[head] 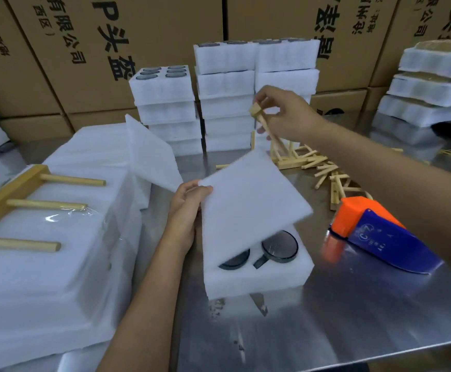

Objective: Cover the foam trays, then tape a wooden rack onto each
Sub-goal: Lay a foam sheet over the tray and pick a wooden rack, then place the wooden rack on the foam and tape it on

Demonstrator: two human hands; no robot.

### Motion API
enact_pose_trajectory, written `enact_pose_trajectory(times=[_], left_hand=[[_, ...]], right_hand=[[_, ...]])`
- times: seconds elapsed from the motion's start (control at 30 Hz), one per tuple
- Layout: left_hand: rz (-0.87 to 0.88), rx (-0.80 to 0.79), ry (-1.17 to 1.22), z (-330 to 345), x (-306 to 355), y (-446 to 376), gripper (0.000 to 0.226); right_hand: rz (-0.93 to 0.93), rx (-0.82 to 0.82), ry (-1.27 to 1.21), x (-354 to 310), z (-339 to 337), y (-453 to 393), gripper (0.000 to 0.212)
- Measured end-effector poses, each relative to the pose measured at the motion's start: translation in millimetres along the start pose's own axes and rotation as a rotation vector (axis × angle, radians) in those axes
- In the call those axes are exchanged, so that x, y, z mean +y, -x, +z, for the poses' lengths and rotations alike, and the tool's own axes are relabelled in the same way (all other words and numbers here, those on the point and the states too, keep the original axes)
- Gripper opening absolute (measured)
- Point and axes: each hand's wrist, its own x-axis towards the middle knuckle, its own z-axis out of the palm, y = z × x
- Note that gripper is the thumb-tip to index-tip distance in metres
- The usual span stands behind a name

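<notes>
White foam is the working material here: at lower centre of the frame my left hand (189,202) pinches the left edge of a thin foam sheet (251,202), held tilted above the foam tray (256,277) on the steel table (353,318). The tray's right-hand pockets are uncovered, showing two dark round lenses (279,246). At upper centre my right hand (280,114) grips a wooden rack (266,124) by its top, lifted just above the rack pile (323,167). To do this step well, I judge the sheet should be lowered flat with its corners squared to the tray before the rack comes across. The orange tape dispenser (377,226) lies at right, near the tray, and a finished taped tray (39,251) sits at left.
</notes>
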Motion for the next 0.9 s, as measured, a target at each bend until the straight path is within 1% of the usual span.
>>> enact_pose_trajectory(times=[0.07, 0.17, 0.23, 0.33, 0.4, 0.47, 0.5, 0.53, 0.63, 0.67, 0.7, 0.77, 0.8, 0.9], left_hand=[[0.014, 0.006, -0.012, 1.3, -2.1, -0.5, 0.021], [0.015, -0.001, -0.017, 2.3, -4.5, -0.6, 0.022], [0.013, 0.006, -0.017, 1.3, -5.4, -0.7, 0.023], [0.018, -0.002, -0.037, 0.9, -5.9, -0.5, 0.024], [0.029, -0.019, -0.038, 0.8, -5.4, -0.5, 0.022], [0.037, -0.027, -0.041, 0.7, -4.6, -0.3, 0.024], [0.034, -0.024, -0.044, 0.6, -4.5, -0.4, 0.027], [0.026, -0.02, -0.044, 0.4, -4.4, -0.2, 0.03], [0.0, -0.027, -0.03, 1.5, -4.6, 0.0, 0.041], [-0.006, -0.024, -0.028, 2.0, -4.5, 0.2, 0.043], [-0.009, -0.012, -0.024, 2.6, -4.3, 0.4, 0.043], [-0.014, 0.015, -0.014, 4.4, -3.8, 1.7, 0.043], [-0.013, 0.024, -0.016, 5.5, -3.8, 2.4, 0.043], [0.005, 0.026, -0.04, 9.5, -5.8, 2.6, 0.031]], right_hand=[[-0.111, -0.004, 0.066, -16.1, -4.6, 5.9, 0.016], [-0.185, -0.021, 0.064, -36.1, -6.8, 18.6, 0.021], [-0.262, -0.087, 0.088, -47.8, -2.5, 33.8, 0.021], [-0.375, -0.271, 0.178, -57.1, 11.7, 67.6, 0.026], [-0.381, -0.439, 0.316, -50.6, 25.0, 88.4, 0.028], [-0.347, -0.611, 0.417, -37.3, 39.4, 107.2, 0.03], [-0.324, -0.639, 0.425, -30.7, 45.4, 115.3, 0.033], [-0.311, -0.61, 0.41, -25.9, 49.6, 121.5, 0.037], [-0.31, -0.331, 0.35, -14.6, 57.1, 125.0, 0.042], [-0.26, -0.298, 0.339, -10.9, 59.9, 124.5, 0.043], [-0.169, -0.326, 0.327, -7.3, 63.5, 124.9, 0.045], [0.0, -0.438, 0.351, 1.2, 73.8, 130.4, 0.055], [0.021, -0.455, 0.389, 4.7, 78.9, 134.9, 0.058], [0.012, -0.393, 0.386, 7.5, 84.2, 141.7, 0.06]])
